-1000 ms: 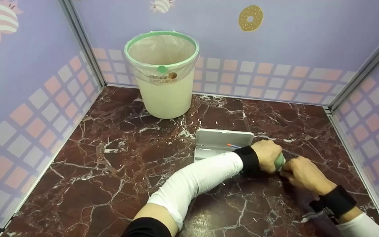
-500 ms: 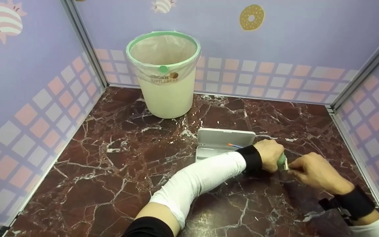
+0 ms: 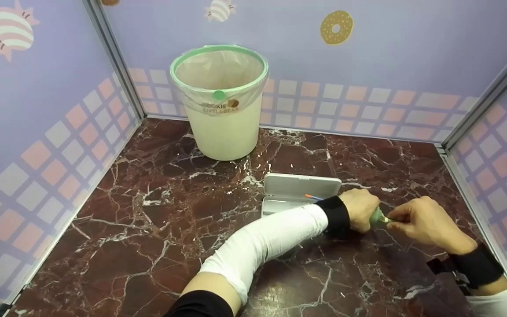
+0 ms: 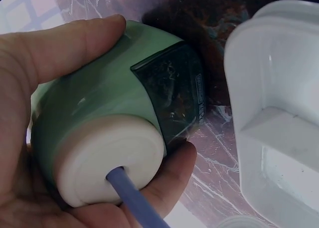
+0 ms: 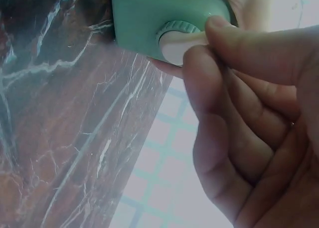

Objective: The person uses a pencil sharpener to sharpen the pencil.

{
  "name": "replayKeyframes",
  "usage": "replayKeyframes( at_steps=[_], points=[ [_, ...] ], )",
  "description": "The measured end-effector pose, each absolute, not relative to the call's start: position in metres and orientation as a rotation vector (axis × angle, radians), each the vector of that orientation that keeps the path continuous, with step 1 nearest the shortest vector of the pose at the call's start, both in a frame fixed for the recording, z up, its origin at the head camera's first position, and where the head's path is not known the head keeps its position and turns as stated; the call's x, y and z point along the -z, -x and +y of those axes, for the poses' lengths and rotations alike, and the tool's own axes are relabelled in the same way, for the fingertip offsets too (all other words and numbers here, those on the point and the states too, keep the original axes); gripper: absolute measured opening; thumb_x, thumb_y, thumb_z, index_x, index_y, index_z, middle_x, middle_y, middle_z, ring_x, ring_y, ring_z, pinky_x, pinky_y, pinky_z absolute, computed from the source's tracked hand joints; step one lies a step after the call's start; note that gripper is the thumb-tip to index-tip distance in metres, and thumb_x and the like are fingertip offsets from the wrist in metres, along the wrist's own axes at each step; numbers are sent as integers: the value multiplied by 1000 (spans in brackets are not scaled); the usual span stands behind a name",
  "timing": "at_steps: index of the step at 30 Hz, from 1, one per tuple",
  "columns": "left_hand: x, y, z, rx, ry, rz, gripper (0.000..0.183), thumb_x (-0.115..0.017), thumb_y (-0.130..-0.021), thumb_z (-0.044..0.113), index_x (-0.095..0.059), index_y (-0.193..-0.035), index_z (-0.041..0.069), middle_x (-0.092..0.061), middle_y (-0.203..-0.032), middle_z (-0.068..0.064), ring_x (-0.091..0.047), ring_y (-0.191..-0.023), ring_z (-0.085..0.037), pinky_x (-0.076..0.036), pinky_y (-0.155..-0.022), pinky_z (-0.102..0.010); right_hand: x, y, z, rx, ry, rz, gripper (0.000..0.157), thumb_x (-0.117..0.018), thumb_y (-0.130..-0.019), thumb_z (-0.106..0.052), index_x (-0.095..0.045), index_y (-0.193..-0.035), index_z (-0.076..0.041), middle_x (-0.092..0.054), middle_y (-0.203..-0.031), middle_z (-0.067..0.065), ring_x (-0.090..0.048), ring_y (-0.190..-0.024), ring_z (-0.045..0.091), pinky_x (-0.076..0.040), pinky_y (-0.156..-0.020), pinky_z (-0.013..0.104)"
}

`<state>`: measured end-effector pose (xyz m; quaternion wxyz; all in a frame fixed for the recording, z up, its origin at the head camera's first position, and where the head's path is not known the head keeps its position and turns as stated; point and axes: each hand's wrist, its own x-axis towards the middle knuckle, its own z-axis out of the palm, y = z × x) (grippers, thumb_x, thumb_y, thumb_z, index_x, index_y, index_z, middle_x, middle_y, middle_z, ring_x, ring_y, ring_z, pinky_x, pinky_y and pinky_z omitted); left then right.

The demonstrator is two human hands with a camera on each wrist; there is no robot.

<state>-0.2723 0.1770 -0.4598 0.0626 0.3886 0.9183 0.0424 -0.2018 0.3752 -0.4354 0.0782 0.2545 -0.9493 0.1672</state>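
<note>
A person worked at a dark red, white-veined desk [image 3: 126, 246], both hands meeting over its right side. The left hand [image 3: 360, 210] was wrapped around a green sharpener [image 4: 99, 96], thumb along one side and fingers round the other. The right hand [image 3: 427, 222] pinched the sharpener's cream crank [image 5: 180, 46] between thumb and forefinger, its other fingers curled toward the palm. The sharpener lay between the two hands, just right of the case; whether it touched the desk could not be told.

In the left wrist view, a purple pencil [image 4: 133, 195] stuck out of the hole in the sharpener's round cream face, beside a dark, see-through drawer [image 4: 174, 93].

The pale case [image 3: 302, 186] sat open, lid raised, partly hidden by the white-sleeved left arm; an orange-tipped stick [image 3: 313, 197] showed in it. Farther back, near the wall, stood a cream bin [image 3: 225, 132] with a green rim and a clear liner, pale flecks [image 3: 253, 169] scattered on the desk near its base.
</note>
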Motion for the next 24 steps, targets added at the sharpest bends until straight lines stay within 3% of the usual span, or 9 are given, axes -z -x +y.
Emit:
replayKeyframes(
  at_steps=[13, 20, 24],
  points=[
    [459, 271, 175, -128, -1190, 2788, 28, -87, -79, 27, -60, -86, 28, -70, -91, 8, -71, -85, -16, -61, -75, -34, 426, 210, 376, -498, -743, -2904, 22, -102, -75, -18, -82, -80, -25, -79, -71, -12, -60, -60, -7, -52, -57, 24],
    [460, 271, 176, -116, -1157, 2793, 29, -89, -78, 28, -66, -94, 28, -73, -96, 8, -72, -87, -16, -63, -75, -33, 423, 211, 375, -463, -730, -2910, 29, -101, -75, -17, -75, -72, -31, -73, -66, -20, -54, -58, -7, -47, -58, 24],
    [459, 272, 177, -98, -1159, 2790, 29, -89, -78, 29, -64, -92, 28, -73, -95, 8, -71, -86, -15, -62, -73, -32, 421, 216, 375, -415, -733, -2891, 31, -99, -73, -13, -74, -71, -30, -72, -66, -18, -54, -59, -4, -48, -58, 26]
  ],
)
